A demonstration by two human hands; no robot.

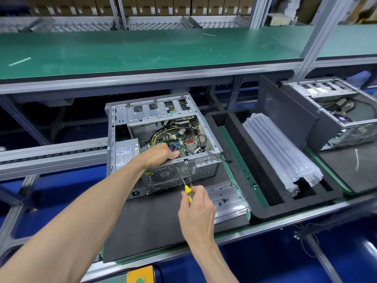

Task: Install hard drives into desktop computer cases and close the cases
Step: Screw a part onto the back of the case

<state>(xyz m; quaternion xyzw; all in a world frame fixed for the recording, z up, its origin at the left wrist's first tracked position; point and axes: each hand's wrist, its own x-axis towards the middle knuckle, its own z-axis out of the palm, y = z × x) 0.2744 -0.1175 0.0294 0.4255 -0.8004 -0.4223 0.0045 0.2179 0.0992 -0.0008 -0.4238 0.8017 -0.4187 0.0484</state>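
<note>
Green-topped assembly bench (142, 52); open computer case (163, 144) lying on a dark mat (153, 221), PSU label unreadable. Left hand (161, 155) is gripping the case's near rim. Right hand (196, 207) is gripping a yellow screwdriver (184, 185), tip at the rear panel. Clear tray (228, 199) right of it is holding loose screws; black foam tray (265, 209) is holding plastic tubes (279, 152).

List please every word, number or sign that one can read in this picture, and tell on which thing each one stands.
None can be read with certainty.
Power supply label in the open computer case: printed lines, too small and blurred.
Clear plastic tray: short embossed mark, not legible.
Cardboard boxes on the top shelf: white labels, blurred.
Yellow box at the bottom edge: green button, no text visible.
</note>
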